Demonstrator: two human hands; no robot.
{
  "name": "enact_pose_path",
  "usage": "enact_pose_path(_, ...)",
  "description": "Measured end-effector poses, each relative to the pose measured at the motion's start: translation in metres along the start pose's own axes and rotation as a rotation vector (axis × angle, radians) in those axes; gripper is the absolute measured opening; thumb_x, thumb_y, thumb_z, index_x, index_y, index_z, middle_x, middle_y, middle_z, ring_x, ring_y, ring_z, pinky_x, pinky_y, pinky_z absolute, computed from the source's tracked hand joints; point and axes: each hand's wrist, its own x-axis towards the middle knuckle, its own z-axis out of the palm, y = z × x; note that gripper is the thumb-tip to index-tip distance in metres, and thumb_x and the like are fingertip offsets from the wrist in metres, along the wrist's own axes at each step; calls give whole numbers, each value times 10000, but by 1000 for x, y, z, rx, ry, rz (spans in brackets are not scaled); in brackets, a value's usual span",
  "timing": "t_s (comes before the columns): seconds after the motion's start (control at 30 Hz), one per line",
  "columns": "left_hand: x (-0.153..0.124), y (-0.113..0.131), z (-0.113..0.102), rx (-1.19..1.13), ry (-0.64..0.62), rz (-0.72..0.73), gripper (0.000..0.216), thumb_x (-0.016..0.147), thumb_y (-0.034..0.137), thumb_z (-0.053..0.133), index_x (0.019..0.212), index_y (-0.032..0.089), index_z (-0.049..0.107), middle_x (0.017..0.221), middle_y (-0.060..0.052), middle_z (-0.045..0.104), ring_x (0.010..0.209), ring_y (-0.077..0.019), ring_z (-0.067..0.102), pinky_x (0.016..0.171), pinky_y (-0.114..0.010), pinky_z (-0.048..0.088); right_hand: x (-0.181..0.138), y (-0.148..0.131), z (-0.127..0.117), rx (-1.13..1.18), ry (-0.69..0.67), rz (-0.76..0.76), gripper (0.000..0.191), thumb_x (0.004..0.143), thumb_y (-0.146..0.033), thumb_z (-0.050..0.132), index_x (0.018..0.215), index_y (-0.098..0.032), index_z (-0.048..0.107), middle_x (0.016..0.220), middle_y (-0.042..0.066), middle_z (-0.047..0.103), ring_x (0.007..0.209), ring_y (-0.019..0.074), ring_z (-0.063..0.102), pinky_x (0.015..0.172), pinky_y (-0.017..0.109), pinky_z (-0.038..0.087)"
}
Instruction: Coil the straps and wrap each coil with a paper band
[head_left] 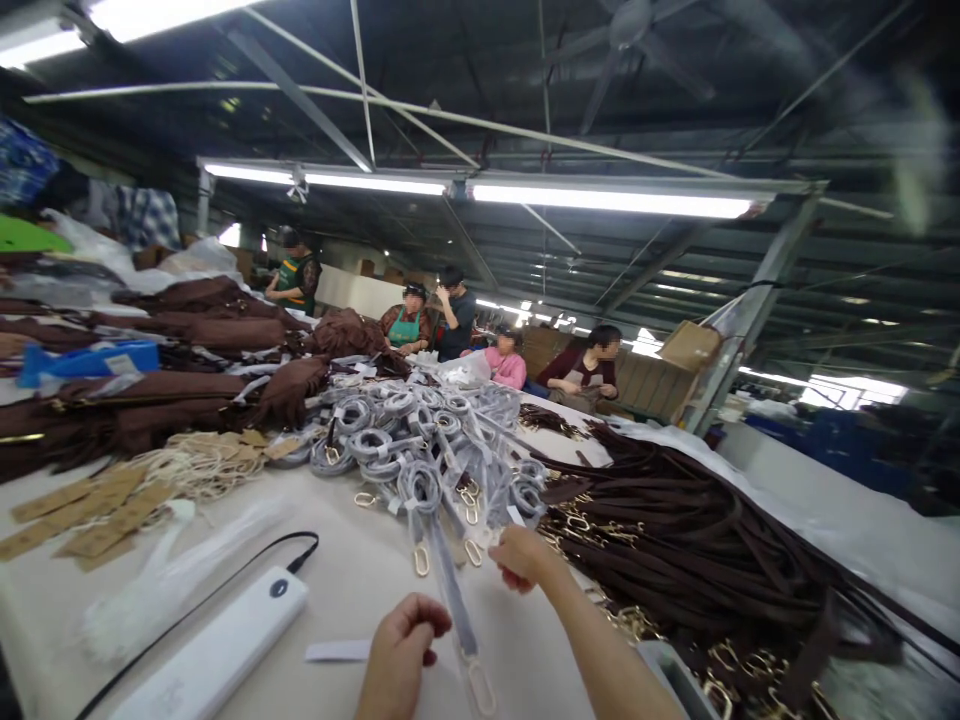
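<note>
My left hand (403, 645) is at the front of the table, its fingers loosely bent and apart with nothing seen between them. Just right of its fingertips lies a grey plastic-wrapped strap (453, 585) with a gold oval ring (482, 688) at its near end. My right hand (521, 556) is beyond the strap, fingers curled together; what they hold, if anything, is hidden. By its fingertips lies a gold clasp (473, 553). A pile of coiled, wrapped straps (420, 485) spreads ahead of both hands. A white paper strip (337, 651) lies left of my left hand.
A white device (217, 650) with a black cable lies at left, near cardboard tags (97, 515) and white cords (206, 465). Dark brown straps (675, 520) with gold hooks heap at right. Brown bags (217, 335) pile at far left. Several people are beyond the table.
</note>
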Motion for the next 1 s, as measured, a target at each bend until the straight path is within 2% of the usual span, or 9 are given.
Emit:
enact_pose_path(0.13,9,-5,-7,-121,138,-14,186,564,285,519,673,184,632,702,-18,634,722,-186,572,622,-262,406,21,-15,12,-148,-255,144,249,959,-348,594,1080,-133,632,1012,57,679,830,171,673,733,349,579)
enact_pose_path(0.27,15,-10,-9,-223,238,-52,191,533,284,523,669,184,614,708,-21,627,690,-172,545,583,-246,367,12,-25,28,-213,-491,215,308,884,-418,676,793,-124,669,682,3,684,577,142,657,568,305,567)
enact_pose_path(0.33,15,-10,-8,-251,284,-58,184,530,285,530,672,190,598,728,-26,635,725,-179,558,588,-244,366,-4,-24,44,-223,-509,171,289,657,-287,845,543,-141,623,459,-12,600,454,176,611,464,303,512)
enact_pose_path(0.47,12,-7,-6,-257,271,-67,178,536,277,522,676,192,592,728,-22,635,731,-179,565,590,-241,363,-35,-12,61,-124,-374,-8,335,458,-66,743,316,-204,473,272,-41,430,371,176,518,415,259,391)
enact_pose_path(0.6,7,-3,-5,-138,223,18,156,596,258,518,688,179,616,701,-4,623,606,-141,502,598,-253,387,-57,2,52,126,-268,-47,234,446,-84,652,449,-216,459,351,-82,440,444,157,539,434,219,344)
enact_pose_path(0.7,3,-1,-6,49,185,139,155,675,260,503,718,182,629,710,-14,637,626,-170,540,631,-293,446,-79,12,44,392,-314,-21,158,562,-238,610,646,-222,477,491,-58,554,469,140,554,431,212,367)
enact_pose_path(0.83,-2,-5,1,365,122,480,421,684,131,454,1043,181,667,1086,-96,701,1040,-265,628,906,-426,492,-122,24,35,715,-413,14,286,724,-467,548,829,-221,447,606,-48,603,401,66,451,397,170,350)
enact_pose_path(0.93,-5,-9,14,603,-68,760,819,585,3,424,1378,189,517,1458,-119,512,1376,-266,420,1129,-499,331,-163,34,25,840,-482,14,418,704,-555,654,844,-208,466,574,-65,581,347,32,362,366,153,290)
enact_pose_path(1.0,-9,-7,25,755,-193,848,867,588,-35,420,1416,212,490,1507,-110,463,1443,-284,320,1152,-562,267,-192,40,19,944,-567,4,473,695,-581,712,852,-193,491,567,-40,608,336,34,394,367,157,304)
